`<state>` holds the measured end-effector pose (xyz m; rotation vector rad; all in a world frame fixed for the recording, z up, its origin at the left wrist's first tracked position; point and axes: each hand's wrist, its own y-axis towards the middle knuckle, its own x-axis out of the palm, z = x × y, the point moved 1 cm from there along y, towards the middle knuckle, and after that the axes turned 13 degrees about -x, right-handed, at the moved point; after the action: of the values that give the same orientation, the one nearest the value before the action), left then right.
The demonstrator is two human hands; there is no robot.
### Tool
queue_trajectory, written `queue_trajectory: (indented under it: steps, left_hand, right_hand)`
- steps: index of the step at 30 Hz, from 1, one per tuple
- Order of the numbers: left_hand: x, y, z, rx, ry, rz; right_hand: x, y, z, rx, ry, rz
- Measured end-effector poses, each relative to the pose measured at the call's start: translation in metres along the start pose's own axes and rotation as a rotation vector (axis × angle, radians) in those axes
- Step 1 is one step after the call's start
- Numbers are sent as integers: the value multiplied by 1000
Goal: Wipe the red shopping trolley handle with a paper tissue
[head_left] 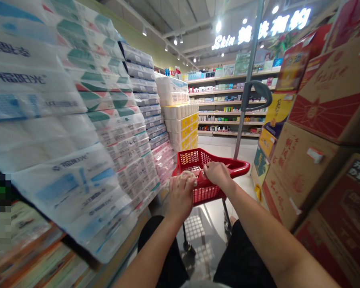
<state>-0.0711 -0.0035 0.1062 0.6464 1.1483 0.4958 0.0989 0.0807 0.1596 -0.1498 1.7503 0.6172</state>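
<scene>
At the near end of the red cart (208, 195), the right hand (217, 175) wraps the handle (240, 168); the left hand (180, 196) clasps pale cloth (188, 174).

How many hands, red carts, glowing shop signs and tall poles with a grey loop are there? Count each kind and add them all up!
Hands: 2 (left hand, right hand)
Red cart: 1
Glowing shop sign: 1
Tall pole with a grey loop: 1
Total: 5
</scene>
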Motion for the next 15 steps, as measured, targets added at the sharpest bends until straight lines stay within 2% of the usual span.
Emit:
queue_trajectory:
  steps: [2, 6, 7, 12, 15]
  left_hand:
    - [0, -2, 3, 58, 17, -21]
    - [0, -3, 1, -129, 15, 107]
    - [1, -4, 2, -140, 30, 118]
    - [-5, -15, 1, 65, 23, 18]
    - [-16, -7, -18, -32, 0, 68]
  right_hand:
    - [1, 3, -3, 1, -9, 3]
    - [6, 4, -17, 6, -32, -39]
    - [8, 4, -21, 10, -43, -44]
    - [8, 8, -37, -80, -20, -70]
    - [0, 13, -28, -183, 87, -216]
